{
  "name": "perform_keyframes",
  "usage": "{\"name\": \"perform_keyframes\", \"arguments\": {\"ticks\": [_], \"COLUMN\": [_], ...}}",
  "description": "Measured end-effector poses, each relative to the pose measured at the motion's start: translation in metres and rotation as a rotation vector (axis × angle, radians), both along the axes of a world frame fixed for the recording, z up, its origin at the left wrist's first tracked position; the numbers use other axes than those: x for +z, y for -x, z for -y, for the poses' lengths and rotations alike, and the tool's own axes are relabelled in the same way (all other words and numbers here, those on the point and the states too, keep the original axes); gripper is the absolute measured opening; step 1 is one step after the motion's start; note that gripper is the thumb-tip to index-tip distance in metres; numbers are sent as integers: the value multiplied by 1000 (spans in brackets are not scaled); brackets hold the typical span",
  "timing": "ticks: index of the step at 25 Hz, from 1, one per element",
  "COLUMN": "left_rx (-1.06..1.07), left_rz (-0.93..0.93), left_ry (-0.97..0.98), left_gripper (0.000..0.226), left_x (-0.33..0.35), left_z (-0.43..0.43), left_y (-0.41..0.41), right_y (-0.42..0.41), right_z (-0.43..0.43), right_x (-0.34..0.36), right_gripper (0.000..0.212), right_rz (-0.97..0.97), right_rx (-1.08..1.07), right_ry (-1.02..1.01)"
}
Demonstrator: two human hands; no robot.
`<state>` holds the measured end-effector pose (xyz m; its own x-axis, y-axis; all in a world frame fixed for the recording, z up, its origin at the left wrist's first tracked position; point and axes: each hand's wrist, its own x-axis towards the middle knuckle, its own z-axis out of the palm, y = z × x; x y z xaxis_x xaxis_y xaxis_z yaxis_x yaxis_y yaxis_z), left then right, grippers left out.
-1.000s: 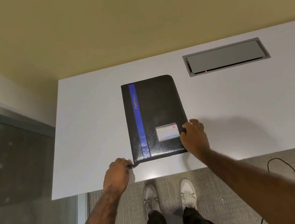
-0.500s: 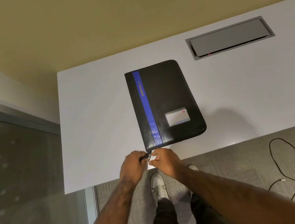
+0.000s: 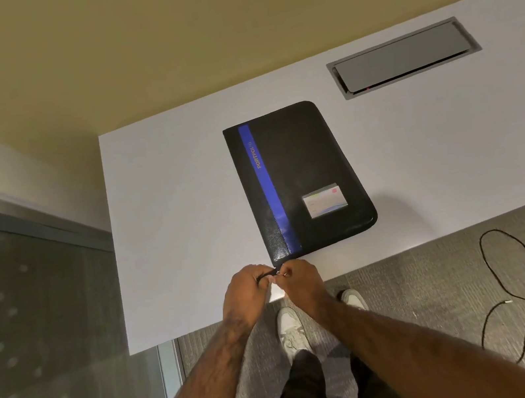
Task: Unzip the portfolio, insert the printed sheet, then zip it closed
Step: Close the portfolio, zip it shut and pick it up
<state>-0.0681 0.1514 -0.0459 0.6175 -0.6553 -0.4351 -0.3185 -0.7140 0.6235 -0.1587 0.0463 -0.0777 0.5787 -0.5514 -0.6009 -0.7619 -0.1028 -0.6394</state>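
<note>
At six o'clock of the closed portfolio [image 3: 299, 180] on the white desk [image 3: 180, 212], left hand [image 3: 247, 293] and right hand [image 3: 299, 283] pinch the zipper pull [image 3: 277, 272]. Unzipping barely begun; printed sheet unseen.

white table [image 3: 170, 214]: black portfolio [image 3: 305, 174] flat near front edge; grey hatch [image 3: 404, 57] inset.

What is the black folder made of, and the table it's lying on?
The portfolio looks like leather or fake leather: a fine grain and soft shine show near its blue stripe. The table seems smooth white laminate, matte and even, though that's a guess.
</note>
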Motion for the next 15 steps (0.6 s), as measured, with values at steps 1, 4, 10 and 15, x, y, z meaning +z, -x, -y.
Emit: {"name": "perform_keyframes", "arguments": {"ticks": [1, 4, 10, 15], "left_rx": [3, 2, -33, -82], "left_rz": [-9, -10, 49, 178], "left_ry": [5, 5, -39, -97], "left_gripper": [24, 23, 20, 17], "left_x": [0, -1, -1, -2], "left_z": [0, 1, -1, -2], "left_y": [-1, -3, -9, -10], "right_y": [0, 0, -1, 3], "right_z": [-2, -7, -3, 5], "right_x": [-1, -4, -5, -3], "right_gripper": [23, 18, 19, 29], "right_rz": [4, 20, -37, -128], "right_rx": [-30, -130, -10, 161], "right_ry": [-1, -45, 48, 425]}}
